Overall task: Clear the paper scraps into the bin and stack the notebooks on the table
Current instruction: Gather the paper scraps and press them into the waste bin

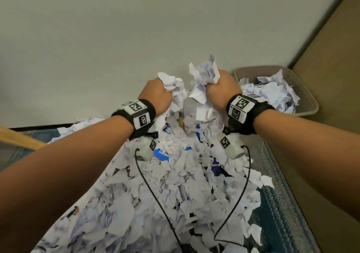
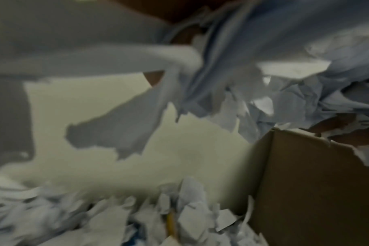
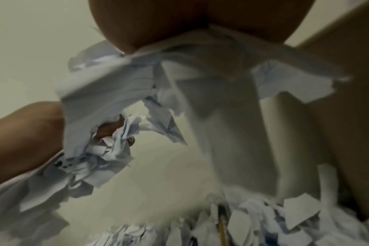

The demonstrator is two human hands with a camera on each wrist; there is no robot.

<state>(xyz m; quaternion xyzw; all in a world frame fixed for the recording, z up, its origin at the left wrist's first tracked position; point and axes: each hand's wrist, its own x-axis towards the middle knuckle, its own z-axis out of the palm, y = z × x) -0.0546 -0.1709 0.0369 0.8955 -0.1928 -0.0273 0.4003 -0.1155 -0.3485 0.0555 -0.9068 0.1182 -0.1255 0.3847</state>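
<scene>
A deep heap of torn white paper scraps point(image 1: 175, 190) covers the table. My left hand point(image 1: 156, 94) grips a crumpled wad of scraps point(image 1: 175, 91) lifted above the heap's far end. Beside it my right hand point(image 1: 222, 91) grips a second wad of scraps point(image 1: 204, 75), raised a little higher. Both wrist views show bunched paper point(image 2: 253, 66) hanging from the fists point(image 3: 200, 83). A grey mesh bin point(image 1: 303, 93) stands on the floor at the right, partly filled with scraps. Blue covers point(image 1: 161, 153) peek out under the heap; I cannot tell whether they are notebooks.
A pale wall point(image 1: 136, 29) rises just behind the table. A patterned teal cloth point(image 1: 276, 204) shows at the table's right edge. A wooden bar point(image 1: 19, 138) crosses at the left. A pencil point(image 3: 222, 224) lies among the scraps. Brown floor point(image 1: 335, 48) surrounds the bin.
</scene>
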